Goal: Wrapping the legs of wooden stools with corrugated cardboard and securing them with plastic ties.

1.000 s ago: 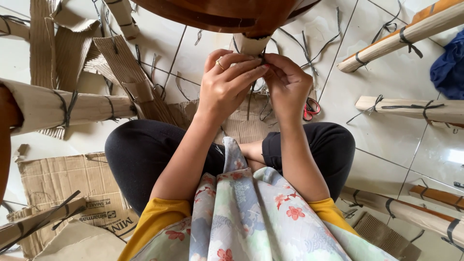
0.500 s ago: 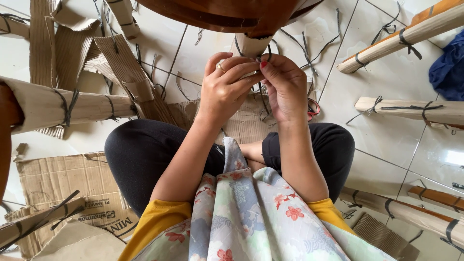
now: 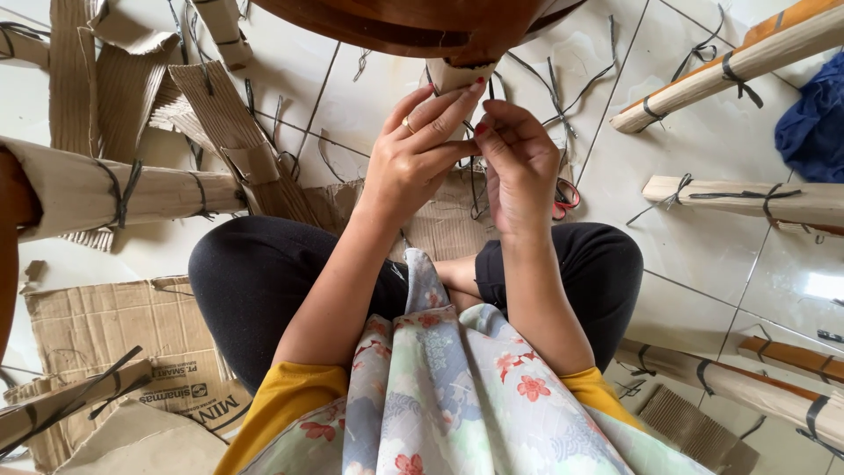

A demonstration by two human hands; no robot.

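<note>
A: Head view: left hand (image 3: 413,158) and right hand (image 3: 519,163)?
B: Both curled, fingertips pinching a dark strap (image 3: 476,171) just below the cardboard-wrapped leg (image 3: 453,75).
A: Scissors?
B: Red scissors (image 3: 564,195) on the floor, right of that leg.

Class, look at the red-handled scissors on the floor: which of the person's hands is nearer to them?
Right. The right hand hangs just beside the scissors; the left hand is farther away, on the right hand's other side.
</note>
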